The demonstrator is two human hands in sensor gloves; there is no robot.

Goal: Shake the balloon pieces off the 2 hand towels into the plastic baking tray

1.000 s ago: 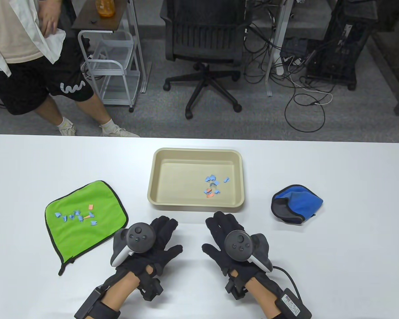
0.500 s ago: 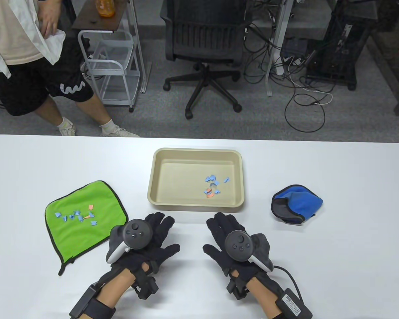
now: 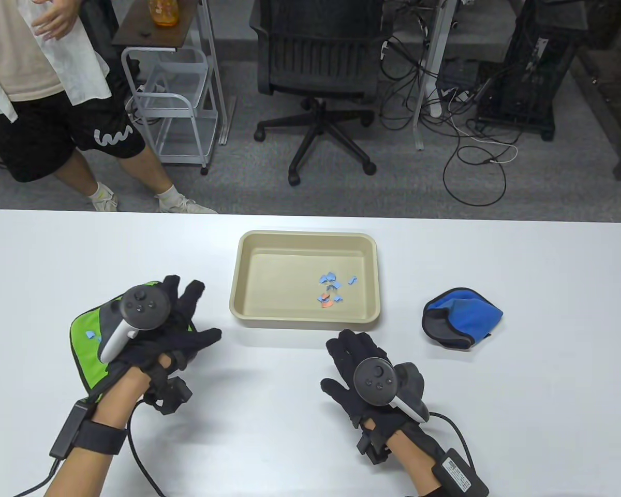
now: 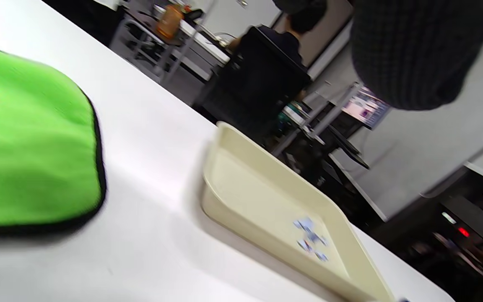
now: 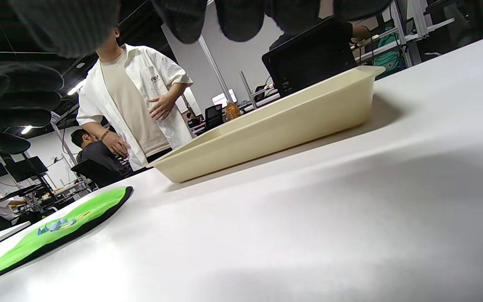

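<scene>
A green hand towel (image 3: 85,341) lies flat at the table's left, carrying small blue and orange balloon pieces (image 3: 90,334); it also shows in the left wrist view (image 4: 27,159) and right wrist view (image 5: 53,230). My left hand (image 3: 178,316) hovers over this towel with fingers spread, hiding most of the pieces. A beige plastic tray (image 3: 248,259) sits in the middle with balloon pieces (image 3: 331,291) inside. A crumpled blue towel (image 3: 463,316) lies right of the tray. My right hand (image 3: 354,357) rests flat and open on the table before the tray.
A person in a white shirt and black shorts (image 3: 41,103) stands past the table's far left edge. An office chair (image 3: 318,62), a wire cart (image 3: 171,103) and floor cables (image 3: 476,155) lie beyond the far edge.
My left hand has moved left and away from me, from the table near the tray to above the green towel. The right hand has barely shifted.
</scene>
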